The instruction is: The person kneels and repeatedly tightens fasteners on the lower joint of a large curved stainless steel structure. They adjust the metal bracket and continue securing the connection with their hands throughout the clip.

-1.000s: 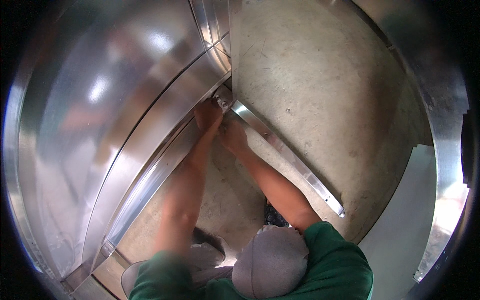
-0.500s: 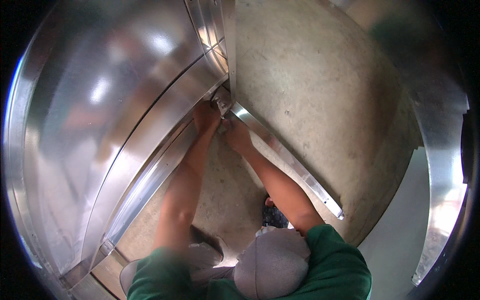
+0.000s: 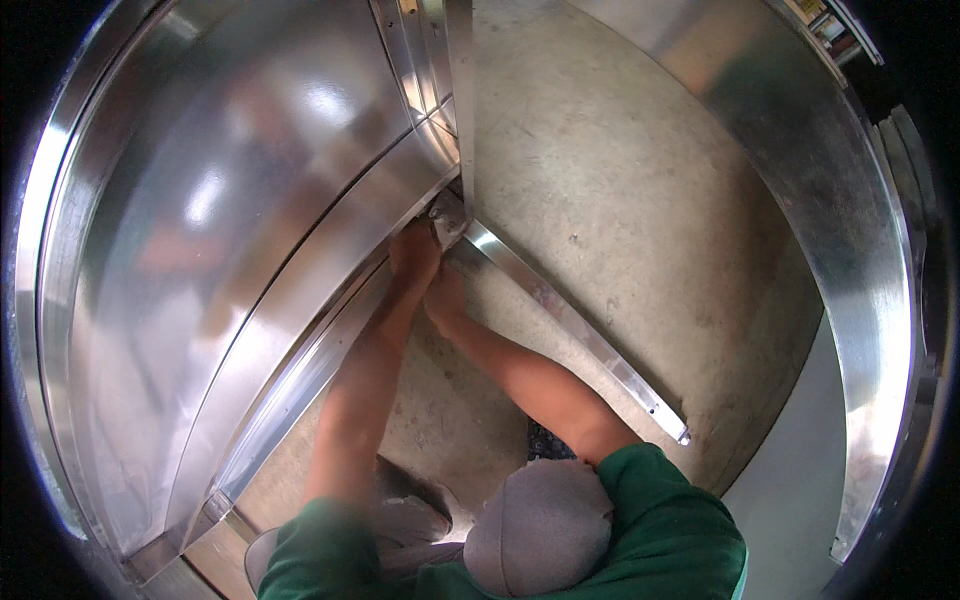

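Note:
Both my arms reach forward to the corner where a metal upright meets a low steel rail. My left hand [image 3: 414, 252] is curled against a small grey metal corner piece [image 3: 449, 220], its fingertips largely out of sight. Just below and to the right, my right hand [image 3: 445, 294] is closed close to the left wrist, fingers pointing up toward the same corner. What either hand grips is hidden. From this corner a narrow steel bar [image 3: 570, 322] runs right and toward me, just above the floor.
A large shiny steel panel [image 3: 230, 190] fills the left side, with a steel rail [image 3: 300, 392] along its foot. The thin upright [image 3: 460, 110] rises beyond my hands. A curved-looking steel sheet [image 3: 850, 200] bounds the right, above concrete floor [image 3: 640, 180]. My knee [image 3: 540, 525] is close below.
My right hand has shifted left and slightly toward me, now tucked nearer my left wrist. My left hand has lowered slightly, leaving more of the grey corner piece visible.

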Demonstrator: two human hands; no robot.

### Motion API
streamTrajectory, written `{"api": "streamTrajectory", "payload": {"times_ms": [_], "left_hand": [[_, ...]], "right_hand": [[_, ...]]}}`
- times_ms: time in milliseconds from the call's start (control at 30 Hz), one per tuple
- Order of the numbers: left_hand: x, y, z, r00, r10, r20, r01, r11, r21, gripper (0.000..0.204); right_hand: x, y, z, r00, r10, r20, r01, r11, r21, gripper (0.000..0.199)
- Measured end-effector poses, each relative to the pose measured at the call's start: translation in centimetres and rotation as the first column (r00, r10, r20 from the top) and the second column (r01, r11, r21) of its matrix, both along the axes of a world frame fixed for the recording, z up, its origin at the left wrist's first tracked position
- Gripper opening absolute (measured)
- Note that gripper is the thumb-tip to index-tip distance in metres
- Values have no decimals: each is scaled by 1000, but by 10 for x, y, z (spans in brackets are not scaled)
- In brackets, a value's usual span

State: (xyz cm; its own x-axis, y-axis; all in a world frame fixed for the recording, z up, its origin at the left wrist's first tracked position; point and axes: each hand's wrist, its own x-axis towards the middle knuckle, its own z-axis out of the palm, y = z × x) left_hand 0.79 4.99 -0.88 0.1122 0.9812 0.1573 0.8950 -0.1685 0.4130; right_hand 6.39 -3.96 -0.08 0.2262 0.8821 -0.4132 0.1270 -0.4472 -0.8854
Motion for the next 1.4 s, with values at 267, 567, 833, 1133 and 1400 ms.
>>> {"api": "streamTrajectory", "payload": {"times_ms": [267,567,833,1133,1400], "left_hand": [[9,1,-5,997,29,-70,-29,1000,-7,20],[10,20,-20,980,155,-121,-173,973,-154,34],[19,33,-74,457,660,596,-319,748,-583,28],[12,15,-30,966,258,17,-249,945,-212,36],[20,15,-2,286,736,613,-137,665,-735,28]], "right_hand": [[17,6,-23,998,43,39,-42,999,-9,47],[90,33,37,850,310,425,-324,945,-42,38],[96,44,69,660,301,688,-369,928,-52,33],[101,40,65,516,419,747,-509,851,-126,24],[106,49,80,549,451,704,-540,834,-113,21]]}}
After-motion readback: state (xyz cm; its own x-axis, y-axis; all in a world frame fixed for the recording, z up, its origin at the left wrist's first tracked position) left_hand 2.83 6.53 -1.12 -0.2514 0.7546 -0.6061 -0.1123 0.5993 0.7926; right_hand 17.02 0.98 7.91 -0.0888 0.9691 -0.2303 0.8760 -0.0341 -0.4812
